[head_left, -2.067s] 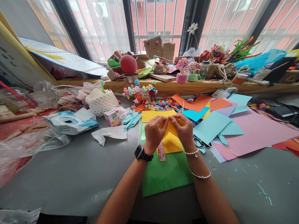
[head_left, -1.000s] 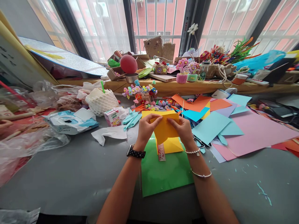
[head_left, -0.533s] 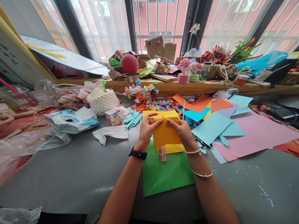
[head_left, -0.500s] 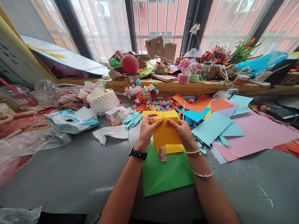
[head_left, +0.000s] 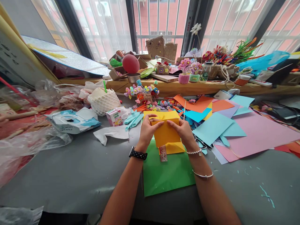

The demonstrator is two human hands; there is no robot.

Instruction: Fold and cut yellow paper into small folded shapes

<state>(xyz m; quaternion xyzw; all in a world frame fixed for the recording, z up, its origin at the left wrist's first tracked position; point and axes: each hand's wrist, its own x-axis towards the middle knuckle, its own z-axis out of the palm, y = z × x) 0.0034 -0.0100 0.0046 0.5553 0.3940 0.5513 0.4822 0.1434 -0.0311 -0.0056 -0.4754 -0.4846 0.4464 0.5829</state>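
Between my two hands is a sheet of yellow paper (head_left: 167,134), creased across its upper part and lifted off the table. My left hand (head_left: 148,128) pinches its left side, thumb on the near face. From the right, my right hand (head_left: 182,129) grips it the same way, the thumbs close together along the crease. Below lies a sheet of green paper (head_left: 168,178). On it rest another yellow piece (head_left: 174,148) and a short patterned ruler-like strip (head_left: 163,153), both partly covered by the held sheet.
Right of my hands are light blue paper (head_left: 213,128), pink paper (head_left: 260,134) and scissors (head_left: 203,144). To the left lie a wet wipes pack (head_left: 72,121), a white tissue (head_left: 112,133), a small box (head_left: 114,117) and folded blue strips (head_left: 133,119). Yarn flowers (head_left: 142,92) stand behind.
My hands keep the same hold, and the yellow sheet's lower edge has tilted up very slightly. At the far left, another person's hand has drawn back toward the picture's edge.
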